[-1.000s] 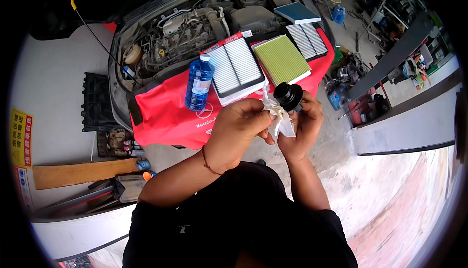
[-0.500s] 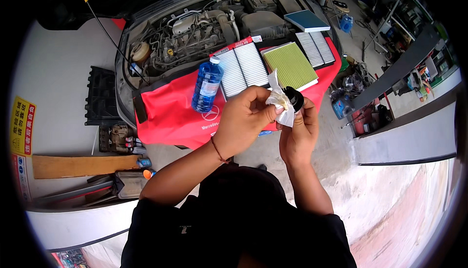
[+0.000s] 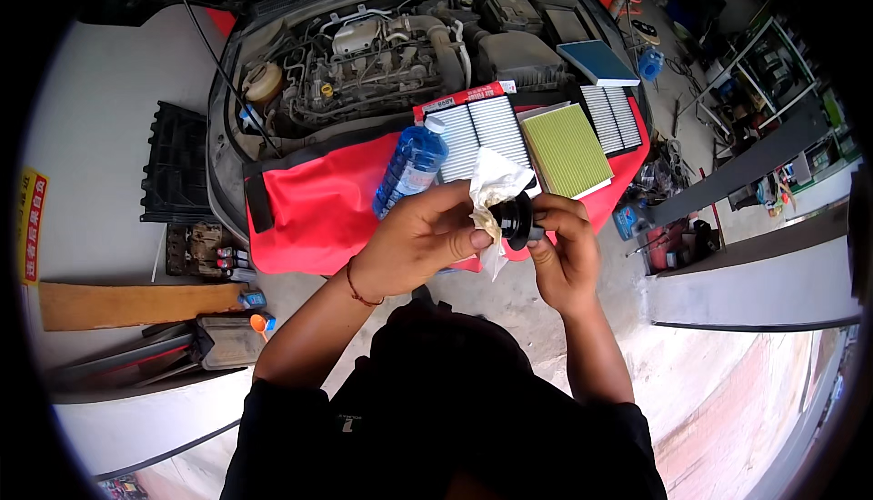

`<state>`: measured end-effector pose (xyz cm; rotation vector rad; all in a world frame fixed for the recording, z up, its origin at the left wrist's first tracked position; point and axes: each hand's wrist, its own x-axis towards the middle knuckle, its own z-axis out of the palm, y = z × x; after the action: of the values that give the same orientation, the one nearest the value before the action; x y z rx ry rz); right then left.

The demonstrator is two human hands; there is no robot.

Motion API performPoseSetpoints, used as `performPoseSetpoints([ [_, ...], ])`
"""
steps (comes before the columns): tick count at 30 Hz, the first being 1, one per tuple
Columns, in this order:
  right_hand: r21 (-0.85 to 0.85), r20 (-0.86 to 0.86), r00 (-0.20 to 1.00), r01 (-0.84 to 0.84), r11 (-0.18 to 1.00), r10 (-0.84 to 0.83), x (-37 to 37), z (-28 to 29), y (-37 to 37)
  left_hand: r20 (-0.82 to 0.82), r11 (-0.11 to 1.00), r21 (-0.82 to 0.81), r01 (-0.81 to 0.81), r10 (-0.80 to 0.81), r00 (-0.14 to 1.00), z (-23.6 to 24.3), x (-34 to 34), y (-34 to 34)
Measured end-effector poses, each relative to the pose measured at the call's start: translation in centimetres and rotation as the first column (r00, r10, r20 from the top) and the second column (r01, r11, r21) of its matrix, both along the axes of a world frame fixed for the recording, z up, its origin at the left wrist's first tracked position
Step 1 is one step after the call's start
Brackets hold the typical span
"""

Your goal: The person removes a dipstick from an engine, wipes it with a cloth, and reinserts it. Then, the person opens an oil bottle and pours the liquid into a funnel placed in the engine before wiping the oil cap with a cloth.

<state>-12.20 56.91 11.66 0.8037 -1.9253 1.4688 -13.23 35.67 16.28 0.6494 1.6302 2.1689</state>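
Observation:
My left hand (image 3: pixel 414 238) pinches a crumpled white tissue (image 3: pixel 500 177) with brownish stains. The tissue is pressed against one end of a round black plastic cap (image 3: pixel 519 221) with a stepped, flanged body. Thumb and fingers of my right hand (image 3: pixel 571 259) grip the cap's other end. Both hands are raised in front of the red fender cover (image 3: pixel 314 218) on the car's front edge. Just beyond my left hand, a bottle of blue liquid (image 3: pixel 414 165) with a white cap rests on the cover.
White pleated air filters (image 3: pixel 486 141) (image 3: pixel 611 118), a yellow-green filter (image 3: pixel 566 150) and a blue one (image 3: pixel 597 64) lie along the cover and the engine bay (image 3: pixel 382 68). A hood prop rod (image 3: pixel 214 55) slants up at the left. A low wall (image 3: pixel 755 295) stands at right.
The cap and tissue have shifted slightly left and nearer to me. The cap is turned sideways, showing more of its black body. My view has shifted a little.

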Motion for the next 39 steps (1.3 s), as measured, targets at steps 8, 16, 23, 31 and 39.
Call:
performPoseSetpoints([
  [8, -0.095, 0.397, 0.902, -0.146, 0.985, 0.172, -4.6, -0.2, -8.3, -0.604, 0.904, -0.225, -0.363, 0.163, 0.78, -1.2, -5.8, -7.3],
  [16, -0.616, 0.69, 0.457, -0.037, 0.787, 0.561, -11.8, 0.7, -12.9, -0.209, 0.749, -0.174, -0.639, 0.606, 0.767, -6.1, -9.3, -16.0],
  [23, -0.538, 0.741, 0.473, -0.005, 0.843, 0.476, -27.2, 0.0, -13.6, 0.124, 0.609, -0.386, -0.693, 0.779, 0.615, -14.7, -6.7, -23.2],
  [31, 0.071, 0.841, 0.541, -0.151, 0.986, 0.022, -50.1, -4.0, -23.6, 0.238, 0.528, -0.524, -0.668, 0.844, 0.48, -19.7, -11.7, -25.7],
  [39, 0.924, 0.305, 0.935, -0.245, 0.295, -0.179, -65.1, -15.3, -35.6, 0.151, 0.611, -0.414, -0.675, 0.777, 0.61, -24.4, -19.0, -24.7],
])
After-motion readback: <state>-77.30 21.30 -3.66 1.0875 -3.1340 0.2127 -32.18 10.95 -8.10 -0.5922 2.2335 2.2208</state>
